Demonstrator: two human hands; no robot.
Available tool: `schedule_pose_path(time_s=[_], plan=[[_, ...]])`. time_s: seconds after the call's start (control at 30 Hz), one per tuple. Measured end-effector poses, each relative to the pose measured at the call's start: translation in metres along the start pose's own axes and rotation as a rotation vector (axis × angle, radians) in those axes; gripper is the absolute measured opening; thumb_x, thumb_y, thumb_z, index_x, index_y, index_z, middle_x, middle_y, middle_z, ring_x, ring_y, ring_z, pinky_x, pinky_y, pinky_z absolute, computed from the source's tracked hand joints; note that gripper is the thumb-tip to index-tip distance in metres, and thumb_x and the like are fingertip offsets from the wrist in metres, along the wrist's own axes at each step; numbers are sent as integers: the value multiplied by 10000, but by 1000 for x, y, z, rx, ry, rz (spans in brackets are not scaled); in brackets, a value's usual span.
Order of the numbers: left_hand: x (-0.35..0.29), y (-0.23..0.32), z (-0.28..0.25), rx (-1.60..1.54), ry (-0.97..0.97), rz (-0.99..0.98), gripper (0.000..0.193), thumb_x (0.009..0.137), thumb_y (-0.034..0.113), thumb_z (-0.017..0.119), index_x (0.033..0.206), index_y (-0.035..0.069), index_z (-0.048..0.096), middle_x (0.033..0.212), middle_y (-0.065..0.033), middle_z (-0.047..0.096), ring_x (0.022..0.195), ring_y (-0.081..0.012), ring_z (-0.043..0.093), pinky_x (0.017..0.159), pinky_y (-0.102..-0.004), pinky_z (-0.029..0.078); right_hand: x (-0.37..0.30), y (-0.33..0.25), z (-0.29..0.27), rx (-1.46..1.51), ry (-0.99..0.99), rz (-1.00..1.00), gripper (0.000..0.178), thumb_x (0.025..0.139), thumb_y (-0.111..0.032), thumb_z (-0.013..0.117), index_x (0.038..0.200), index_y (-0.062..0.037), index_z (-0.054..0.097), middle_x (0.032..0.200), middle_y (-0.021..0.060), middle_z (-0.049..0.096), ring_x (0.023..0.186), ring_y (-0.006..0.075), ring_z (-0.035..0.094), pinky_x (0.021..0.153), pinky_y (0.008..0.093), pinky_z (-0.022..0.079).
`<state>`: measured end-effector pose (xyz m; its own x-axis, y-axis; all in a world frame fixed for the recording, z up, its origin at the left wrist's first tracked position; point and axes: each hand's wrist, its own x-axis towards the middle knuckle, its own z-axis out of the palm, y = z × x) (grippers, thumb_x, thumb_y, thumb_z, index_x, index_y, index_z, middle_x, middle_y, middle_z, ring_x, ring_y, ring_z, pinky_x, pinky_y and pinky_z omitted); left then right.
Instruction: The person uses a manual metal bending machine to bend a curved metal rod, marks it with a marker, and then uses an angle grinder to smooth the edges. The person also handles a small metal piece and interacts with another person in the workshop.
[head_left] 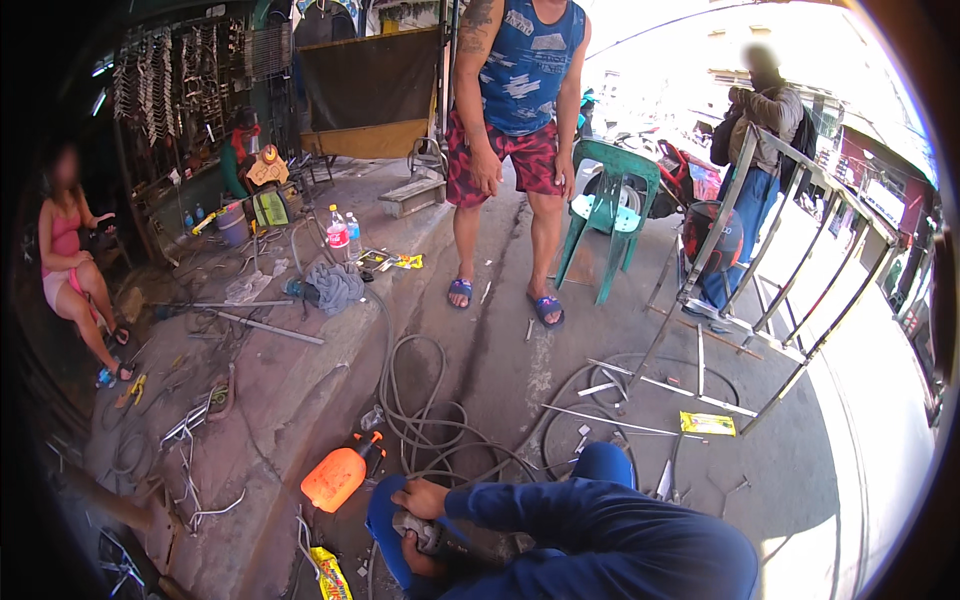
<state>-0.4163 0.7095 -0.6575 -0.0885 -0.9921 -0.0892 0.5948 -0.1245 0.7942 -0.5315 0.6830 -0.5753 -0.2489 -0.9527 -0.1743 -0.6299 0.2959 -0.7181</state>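
Note:
Both my hands are together at the bottom centre, over my blue-clothed left leg. Between them is a grey-metal tool that looks like an angle grinder; its lower part is in shadow. My left hand is closed around its near side. From the right, my right hand reaches across with bent fingers gripping its far side. An orange spray bottle with a black top lies on the ground just left of my hands. A yellow packet is below it.
Coiled cables spread ahead. Metal bars and a welded metal frame occupy the right. A person in patterned shorts stands ahead, beside a green plastic chair. Another person sits at the left; a raised concrete step runs alongside.

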Motion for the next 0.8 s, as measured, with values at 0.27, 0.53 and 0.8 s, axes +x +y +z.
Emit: schedule_pose_path(time_s=[0.27, 0.53, 0.8], plan=[[-12, -47, -5, 433, 297, 740, 316, 852, 223, 631, 1047, -9, 542, 967, -180, 599, 818, -288, 629, 723, -361, 531, -21, 0, 19, 384, 109, -24, 354, 911, -268, 430, 954, 40, 599, 879, 237, 624, 877, 359, 603, 814, 402, 460], [-20, -13, -45, 121, 119, 219, 449, 801, 221, 649, 1144, -28, 498, 1043, -197, 584, 912, -296, 615, 793, -393, 514, -34, 4, 16, 571, 94, -379, 229, 876, -126, 455, 905, 34, 617, 969, 181, 629, 881, 299, 609, 808, 377, 466], [9, 21, -54, -485, -492, -753, 689, 720, 506, 575, 1215, 33, 494, 1030, -206, 595, 939, -373, 589, 830, -480, 478, -50, 11, -24, 829, -7, -84, 265, 953, -196, 534, 1133, -8, 587, 1073, 93, 621, 1033, 148, 560, 918, 283, 432]])
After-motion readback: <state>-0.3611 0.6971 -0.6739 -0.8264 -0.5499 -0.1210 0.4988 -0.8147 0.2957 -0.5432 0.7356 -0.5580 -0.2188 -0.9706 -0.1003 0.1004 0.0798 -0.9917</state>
